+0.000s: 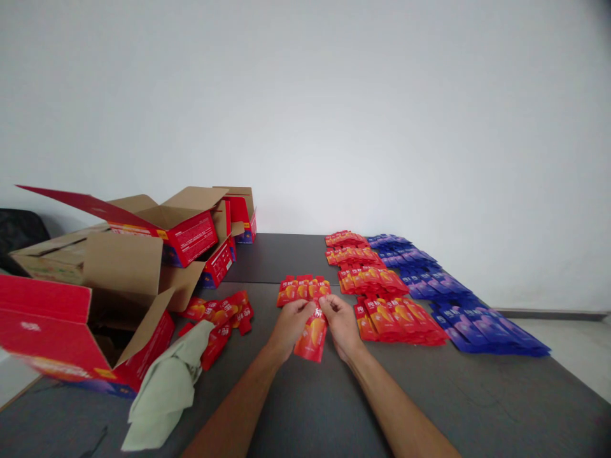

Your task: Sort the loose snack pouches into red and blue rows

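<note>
Between my two hands a red pouch (311, 337) with an orange fruit print is held near its top edge. My left hand (289, 326) pinches its upper left side, and my right hand (342, 322) pinches the upper right corner. The pouch hangs slightly tilted above the dark table (305, 407). Just beyond my fingers lies a row of red pouches (300, 289), partly hidden by my hands. To the left is a loose heap of red pouches (222, 318). Overlapping stacks of red pouches (396, 320) lie right of my right hand.
Rows of blue-purple pouches (487, 326) flank the red stacks on the far right. Open red cartons (143, 346) with raised flaps crowd the left side, along with a brown cardboard box (57, 257). A pale green cloth (167, 388) lies against the nearest carton. Behind everything stands a white wall (305, 114).
</note>
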Demonstrator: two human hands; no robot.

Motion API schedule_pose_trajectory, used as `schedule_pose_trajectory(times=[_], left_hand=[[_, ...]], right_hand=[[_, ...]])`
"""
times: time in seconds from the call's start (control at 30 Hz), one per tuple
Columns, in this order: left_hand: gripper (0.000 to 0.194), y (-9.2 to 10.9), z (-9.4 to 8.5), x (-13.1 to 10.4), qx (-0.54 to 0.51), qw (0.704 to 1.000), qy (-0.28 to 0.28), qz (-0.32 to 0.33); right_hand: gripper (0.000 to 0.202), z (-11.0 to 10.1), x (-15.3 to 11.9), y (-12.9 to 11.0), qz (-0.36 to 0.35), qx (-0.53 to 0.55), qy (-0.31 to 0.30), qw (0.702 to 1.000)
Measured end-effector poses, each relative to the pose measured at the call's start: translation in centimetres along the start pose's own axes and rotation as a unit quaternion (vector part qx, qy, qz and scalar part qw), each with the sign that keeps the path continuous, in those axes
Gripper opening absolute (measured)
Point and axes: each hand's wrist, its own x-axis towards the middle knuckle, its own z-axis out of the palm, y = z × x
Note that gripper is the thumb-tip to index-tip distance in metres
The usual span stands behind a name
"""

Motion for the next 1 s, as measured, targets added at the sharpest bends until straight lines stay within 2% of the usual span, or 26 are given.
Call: schedule_pose_trajectory(times=[0.1,0.17,0.23,0.37,0.47,0.6,0.7,0.77,0.87,0.93,1.0], left_hand=[[0.022,0.4,0.2,-0.5,0.004,0.994,-0.087,-0.059],[0.021,0.3,0.0,-0.5,0.007,0.992,-0.105,-0.072],[0.024,0.1,-0.2,-0.2,0.005,0.995,-0.068,-0.072],[0.039,-0.5,-0.7,0.5,0.024,0.996,0.044,-0.076],[0.04,-0.8,-0.8,0.9,0.069,0.992,0.079,-0.069],[0.027,-1.9,-0.9,1.5,0.127,0.987,0.079,-0.063],[0.028,-2.9,-1.1,2.2,0.119,0.991,0.059,-0.031],[0.033,-3.5,-1.1,2.6,0.092,0.994,0.062,0.005],[0.053,-3.9,-1.0,2.9,0.042,0.993,0.101,0.033],[0.062,-4.0,-0.8,3.1,0.02,0.991,0.126,0.049],[0.059,-4.3,-0.6,3.5,0.011,0.987,0.139,0.076]], right_hand=[[0.032,-0.5,0.4,0.2,-0.004,0.023,0.037,0.999],[0.032,-0.7,0.5,0.3,0.002,0.025,0.046,0.999],[0.034,-0.7,0.3,0.5,0.026,0.019,0.027,0.999],[0.031,-0.3,-0.3,0.7,0.087,-0.021,-0.067,0.994],[0.028,-0.1,-0.4,1.1,0.104,-0.057,-0.094,0.988],[0.03,-0.3,0.1,1.8,0.081,-0.071,-0.056,0.993],[0.036,-0.9,0.6,2.3,0.05,-0.075,-0.005,0.996],[0.039,-1.2,0.9,2.6,0.044,-0.077,0.025,0.996],[0.037,-1.3,1.1,2.8,0.046,-0.069,0.051,0.995],[0.035,-1.1,1.1,2.9,0.045,-0.057,0.043,0.996],[0.036,-0.9,1.1,3.1,0.035,-0.049,0.022,0.998]])
